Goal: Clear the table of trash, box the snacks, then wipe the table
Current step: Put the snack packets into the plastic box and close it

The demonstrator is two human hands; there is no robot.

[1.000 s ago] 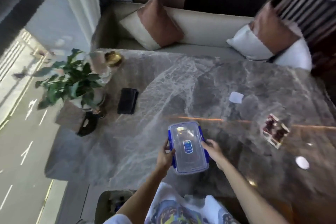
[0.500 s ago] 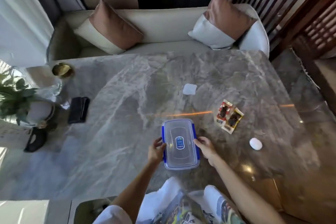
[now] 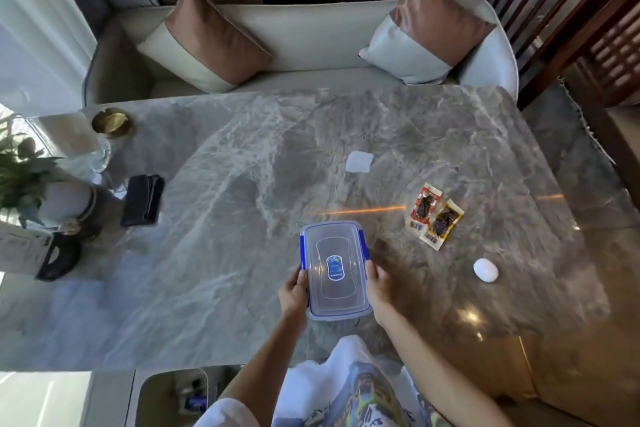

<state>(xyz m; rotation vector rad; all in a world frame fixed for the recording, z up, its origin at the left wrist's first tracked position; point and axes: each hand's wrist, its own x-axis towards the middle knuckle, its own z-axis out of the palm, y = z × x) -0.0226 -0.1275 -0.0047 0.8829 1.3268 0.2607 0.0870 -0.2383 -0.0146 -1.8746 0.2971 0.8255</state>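
Note:
A clear plastic box with blue clips and its lid on rests on the grey marble table near the front edge. My left hand grips its left side and my right hand grips its right side. Two snack packets, one red and one yellow, lie side by side to the right of the box. A crumpled white ball of paper sits further right and nearer the front. A flat white square of paper lies beyond the box, mid-table.
At the table's left stand a potted plant, a glass vase, a gold dish, a black wallet and a black object. A cream sofa with two cushions runs behind the table.
The view has swung right and steadied, so the snack packets and paper ball now sit well inside the frame. Both hands stay on the box in about the same spot.

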